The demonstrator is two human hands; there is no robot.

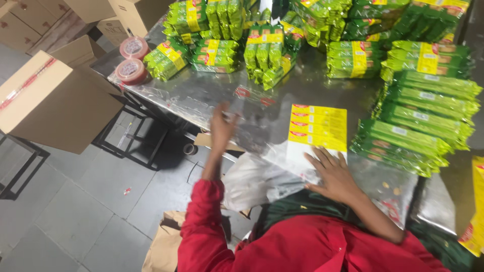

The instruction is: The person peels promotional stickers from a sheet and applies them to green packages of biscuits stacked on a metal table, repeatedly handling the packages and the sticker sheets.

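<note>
Right hand (pixel 335 176) fingers spread, flat on clear plastic bag (pixel 272 171) at 6 o'clock of yellow label sheet (pixel 317 126); left hand (pixel 222 126) blurred at 9 o'clock, fingers unclear; best keep the bag pinned flat.

Yellow label sheet (pixel 317 127) flat on steel table, clear bag (pixel 262 174) beside

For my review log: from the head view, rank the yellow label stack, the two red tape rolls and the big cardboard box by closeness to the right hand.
From the right hand:
1. Yellow label stack, just above its fingertips.
2. Red tape rolls, far left table corner.
3. Cardboard box, off the table, farthest left.
</note>
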